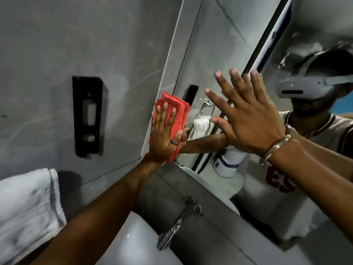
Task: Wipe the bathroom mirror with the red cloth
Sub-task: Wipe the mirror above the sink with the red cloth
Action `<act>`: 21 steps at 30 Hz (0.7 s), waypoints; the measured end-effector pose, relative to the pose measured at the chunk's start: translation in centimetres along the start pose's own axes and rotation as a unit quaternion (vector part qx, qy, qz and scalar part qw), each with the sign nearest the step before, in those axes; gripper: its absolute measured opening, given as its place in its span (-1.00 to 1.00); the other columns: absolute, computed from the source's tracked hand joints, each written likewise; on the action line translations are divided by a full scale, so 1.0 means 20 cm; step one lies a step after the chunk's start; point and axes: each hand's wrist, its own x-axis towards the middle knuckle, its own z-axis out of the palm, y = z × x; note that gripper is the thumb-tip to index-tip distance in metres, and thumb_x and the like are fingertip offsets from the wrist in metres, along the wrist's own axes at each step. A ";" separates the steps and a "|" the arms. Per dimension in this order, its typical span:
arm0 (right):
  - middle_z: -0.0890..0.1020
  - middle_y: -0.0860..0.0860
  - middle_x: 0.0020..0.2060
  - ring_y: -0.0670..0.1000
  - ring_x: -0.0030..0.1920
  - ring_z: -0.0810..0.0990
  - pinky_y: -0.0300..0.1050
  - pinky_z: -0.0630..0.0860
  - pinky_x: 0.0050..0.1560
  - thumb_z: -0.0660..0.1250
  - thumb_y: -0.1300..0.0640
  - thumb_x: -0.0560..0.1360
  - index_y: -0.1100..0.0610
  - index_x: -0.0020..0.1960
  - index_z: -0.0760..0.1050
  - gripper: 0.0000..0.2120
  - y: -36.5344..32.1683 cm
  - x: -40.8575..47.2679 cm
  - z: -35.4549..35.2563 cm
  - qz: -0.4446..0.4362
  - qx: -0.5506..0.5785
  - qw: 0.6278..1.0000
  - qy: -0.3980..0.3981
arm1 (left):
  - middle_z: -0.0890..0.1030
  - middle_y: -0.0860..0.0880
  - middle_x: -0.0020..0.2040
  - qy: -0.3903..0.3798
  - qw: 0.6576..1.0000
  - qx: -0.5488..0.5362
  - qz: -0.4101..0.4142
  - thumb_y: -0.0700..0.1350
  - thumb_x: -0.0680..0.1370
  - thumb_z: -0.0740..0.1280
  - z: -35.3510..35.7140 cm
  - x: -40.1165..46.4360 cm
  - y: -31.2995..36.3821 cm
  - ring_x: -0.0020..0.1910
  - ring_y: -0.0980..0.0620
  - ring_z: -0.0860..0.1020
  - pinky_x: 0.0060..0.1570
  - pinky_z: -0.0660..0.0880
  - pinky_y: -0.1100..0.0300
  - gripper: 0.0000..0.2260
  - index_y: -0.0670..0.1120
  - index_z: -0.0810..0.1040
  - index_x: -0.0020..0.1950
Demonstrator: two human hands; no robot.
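Observation:
The bathroom mirror (219,44) fills the right half of the head view, tilted by the camera angle. My left hand (164,136) presses a folded red cloth (176,111) flat against the mirror's lower left edge, fingers spread over it and a ring on the thumb. My right hand (246,115) rests flat on the glass to the right, fingers apart, holding nothing, with metal bangles on the wrist. Both hands' reflections meet them in the glass.
A black wall bracket (87,117) is fixed to the grey tiled wall at left. A white towel (28,211) hangs at lower left. Below the mirror are a chrome tap (177,224) and a white basin (133,240). A person's reflection shows at right.

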 end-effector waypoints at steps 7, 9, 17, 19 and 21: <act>0.08 0.12 0.68 0.23 0.69 -0.03 0.27 -0.35 0.62 -0.13 -0.30 0.63 -0.02 0.64 0.18 -0.33 -0.20 -0.35 0.06 0.035 -0.014 0.998 -0.040 | -0.12 -0.04 0.72 0.025 0.998 -0.033 -0.040 0.21 0.64 0.03 0.05 -0.16 0.07 0.72 -0.17 -0.09 0.67 -0.13 -0.17 -0.29 -0.02 -0.15 0.70; 0.04 0.13 0.69 0.23 0.69 -0.06 0.25 -0.40 0.60 -0.07 -0.27 0.62 -0.01 0.66 0.14 -0.33 -0.18 -0.44 0.05 0.058 -0.028 0.997 -0.039 | -0.11 -0.01 0.71 0.038 0.996 -0.053 -0.052 0.14 0.60 0.09 0.06 -0.19 0.15 0.72 -0.12 -0.12 0.68 -0.12 -0.15 -0.26 -0.02 -0.15 0.70; 0.08 0.14 0.68 0.25 0.68 -0.02 0.26 -0.34 0.62 0.03 -0.29 0.64 -0.03 0.67 0.11 -0.33 -0.13 -0.73 -0.06 0.084 -0.018 0.996 -0.037 | -0.11 0.07 0.72 0.042 0.996 -0.070 -0.041 0.20 0.67 -0.04 0.18 -0.41 0.54 0.71 -0.12 -0.05 0.67 -0.03 -0.12 -0.35 0.02 -0.14 0.71; 0.10 0.14 0.68 0.25 0.68 0.02 0.26 -0.33 0.62 0.07 -0.28 0.64 -0.03 0.67 0.12 -0.33 -0.12 -0.82 -0.09 0.089 -0.020 0.995 -0.043 | -0.06 0.02 0.72 0.048 0.995 -0.071 -0.043 0.23 0.68 -0.06 0.23 -0.48 0.68 0.71 -0.15 -0.01 0.66 0.01 -0.12 -0.35 -0.01 -0.08 0.71; 0.13 0.15 0.67 0.25 0.67 0.03 0.26 -0.34 0.62 0.09 -0.27 0.63 -0.02 0.66 0.15 -0.34 -0.11 -0.91 -0.13 0.096 -0.020 0.994 -0.049 | 0.04 -0.05 0.71 0.048 0.995 -0.074 -0.045 0.24 0.69 -0.04 0.26 -0.53 0.80 0.70 -0.19 0.04 0.65 0.06 -0.15 -0.34 -0.05 -0.03 0.71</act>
